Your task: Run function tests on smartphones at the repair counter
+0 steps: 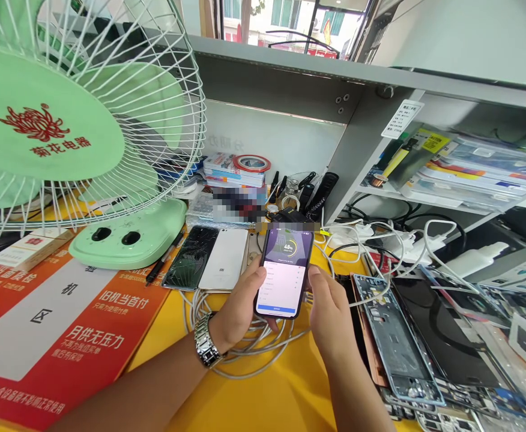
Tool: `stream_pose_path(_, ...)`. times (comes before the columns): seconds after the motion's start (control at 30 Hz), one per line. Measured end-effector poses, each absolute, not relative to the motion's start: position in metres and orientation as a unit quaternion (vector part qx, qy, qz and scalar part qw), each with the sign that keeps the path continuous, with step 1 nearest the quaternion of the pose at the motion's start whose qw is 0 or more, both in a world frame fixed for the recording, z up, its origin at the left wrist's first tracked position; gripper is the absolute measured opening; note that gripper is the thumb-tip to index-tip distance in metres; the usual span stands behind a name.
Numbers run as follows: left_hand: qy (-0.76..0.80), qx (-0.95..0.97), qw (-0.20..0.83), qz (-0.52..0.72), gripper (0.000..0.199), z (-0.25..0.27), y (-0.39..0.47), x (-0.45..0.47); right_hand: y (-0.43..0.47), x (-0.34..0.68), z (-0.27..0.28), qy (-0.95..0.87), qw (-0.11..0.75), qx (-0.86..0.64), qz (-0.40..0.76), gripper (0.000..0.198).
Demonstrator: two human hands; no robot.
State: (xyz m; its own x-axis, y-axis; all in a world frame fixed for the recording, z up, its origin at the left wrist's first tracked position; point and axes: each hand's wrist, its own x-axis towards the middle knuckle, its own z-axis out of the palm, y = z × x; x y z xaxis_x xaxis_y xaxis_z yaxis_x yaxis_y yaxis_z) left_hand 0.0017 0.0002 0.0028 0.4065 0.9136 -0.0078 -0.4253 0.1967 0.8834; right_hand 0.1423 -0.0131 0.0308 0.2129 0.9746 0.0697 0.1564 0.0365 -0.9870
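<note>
A lit smartphone point(283, 279) is held upright between my two hands, its screen showing a 48% ring above a list and a blue bar. My left hand point(240, 300), with a metal watch point(206, 340) on the wrist, grips the phone's left edge, thumb on the front. On the right edge, my right hand point(328, 306) closes with its thumb by the screen; its other fingers are mostly hidden behind. Just left of the phone lie a white Mi phone point(224, 258) and a dark phone with cracked glass point(191, 258). Coiled grey cable point(245, 354) lies beneath my hands.
A green fan point(128, 234) stands at the left on a red and white printed mat point(92, 336). Phone frames and screens point(398, 342) are piled at the right, with tangled white cables point(407, 240) behind. A shelf point(452, 207) holds plastic boxes. Stacked boxes point(233, 171) sit at the back.
</note>
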Motion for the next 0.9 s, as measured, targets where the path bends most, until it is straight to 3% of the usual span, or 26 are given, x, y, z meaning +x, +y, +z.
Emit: stream_pose_path(0.9,0.327,0.403,0.722,0.458,0.056,0.0119,-0.0015,0.0025,-0.0117,0.1425,0.0311,-0.51,0.524,-0.557,0.395,0.032)
